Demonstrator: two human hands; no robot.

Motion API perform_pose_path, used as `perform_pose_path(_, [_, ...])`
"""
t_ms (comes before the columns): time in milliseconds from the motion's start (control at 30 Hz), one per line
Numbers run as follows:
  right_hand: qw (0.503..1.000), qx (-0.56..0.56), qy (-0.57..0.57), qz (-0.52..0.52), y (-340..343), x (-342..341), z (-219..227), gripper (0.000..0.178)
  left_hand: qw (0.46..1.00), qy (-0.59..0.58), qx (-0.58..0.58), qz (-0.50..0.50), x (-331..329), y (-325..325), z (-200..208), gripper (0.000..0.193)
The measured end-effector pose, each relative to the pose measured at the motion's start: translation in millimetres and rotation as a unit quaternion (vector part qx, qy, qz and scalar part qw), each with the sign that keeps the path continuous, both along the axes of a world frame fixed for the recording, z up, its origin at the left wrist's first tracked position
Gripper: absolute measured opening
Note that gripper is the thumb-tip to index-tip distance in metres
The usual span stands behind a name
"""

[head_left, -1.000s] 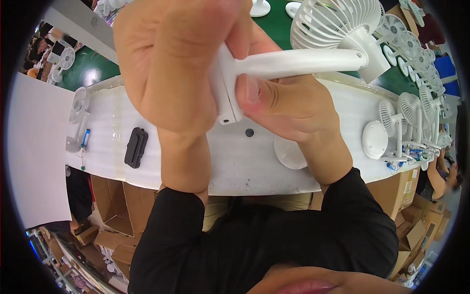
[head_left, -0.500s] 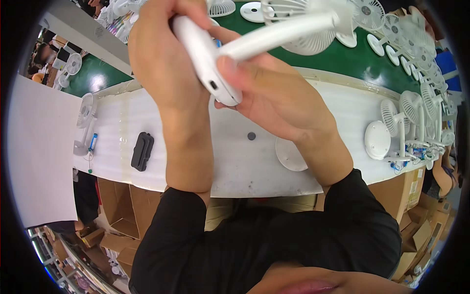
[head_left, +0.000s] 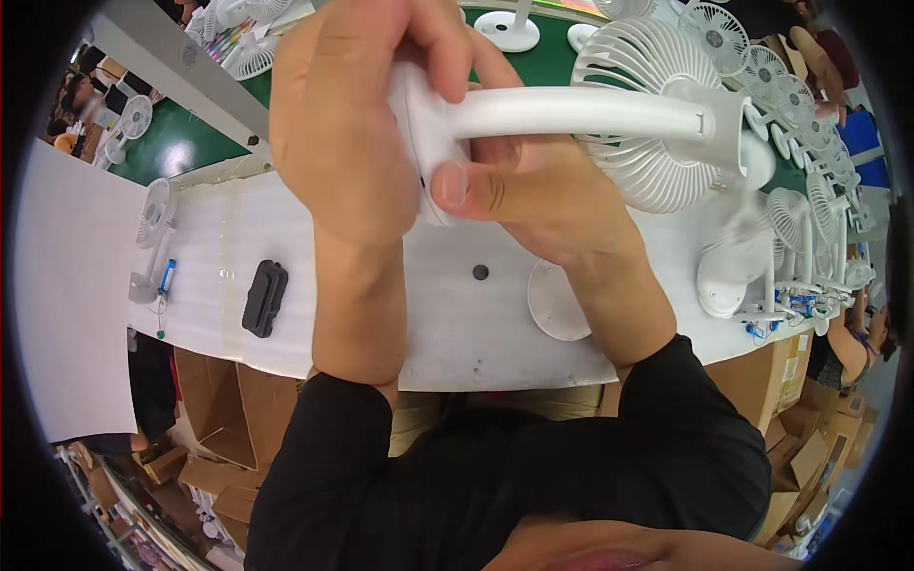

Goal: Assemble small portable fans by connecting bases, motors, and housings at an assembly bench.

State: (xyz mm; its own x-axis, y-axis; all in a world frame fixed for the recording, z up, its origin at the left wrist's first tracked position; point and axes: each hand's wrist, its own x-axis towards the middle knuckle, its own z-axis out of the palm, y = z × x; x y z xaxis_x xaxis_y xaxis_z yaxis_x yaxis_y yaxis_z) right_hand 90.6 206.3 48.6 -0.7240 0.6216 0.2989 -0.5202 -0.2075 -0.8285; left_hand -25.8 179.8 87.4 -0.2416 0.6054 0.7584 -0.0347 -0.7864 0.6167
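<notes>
Above the table, both my hands hold a white desk fan (head_left: pixel 581 112) tipped on its side. Its round base lies between my palms, the stem runs nearly level to the right, and the ribbed cage hangs at the far end. My left hand (head_left: pixel 338 133) is wrapped over the base's left side, hiding most of that face. From the right, my right hand (head_left: pixel 547 195) grips the base, its thumb pressed on the rim near the stem. Below lie a small black disc (head_left: pixel 481 272) and a round white plate (head_left: pixel 557 303), partly behind my right forearm.
A black oblong case (head_left: pixel 266 299) lies left on the white tabletop (head_left: pixel 447 352). One fan (head_left: pixel 155 214) stands at the left edge. Several fans with loose wires (head_left: pixel 790 224) crowd the right. Beyond is a green table (head_left: pixel 195 143) with more fans. Cardboard boxes (head_left: pixel 224 404) stand below.
The fan has turned in my hands: its stem has swung from slanting up to nearly level, and its cage has come nearer and to the right. Both hands keep their hold.
</notes>
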Motion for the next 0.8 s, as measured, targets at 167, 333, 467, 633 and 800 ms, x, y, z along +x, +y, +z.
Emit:
perform_pose_path(167, [0.997, -0.013, 0.036, 0.063, 8.4, -4.6, -2.7, 0.1, 0.999, 0.023, 0.027, -0.006, -3.9, 3.9, 3.7, 0.041])
perform_pose_path(333, [0.999, -0.008, -0.03, -0.012, -5.7, 0.5, 17.0, 0.096, 0.999, -0.035, 0.034, 0.011, -0.5, -0.7, 6.3, 0.043])
perform_pose_path(467, [0.999, 0.032, -0.043, 0.001, -6.5, 5.9, 8.1, 0.1, 0.999, -0.036, 0.01, 0.027, 3.0, -4.6, 6.3, 0.041])
perform_pose_path(633, [0.997, -0.071, -0.022, 0.032, -12.6, 9.8, 11.1, 0.096, 0.998, -0.04, -0.019, 0.043, 6.0, -9.8, 4.8, 0.039])
perform_pose_path(800, [0.993, -0.078, 0.019, 0.088, -21.2, 11.3, 4.3, 0.098, 0.995, -0.047, -0.052, 0.066, 6.2, -19.7, 0.3, 0.037])
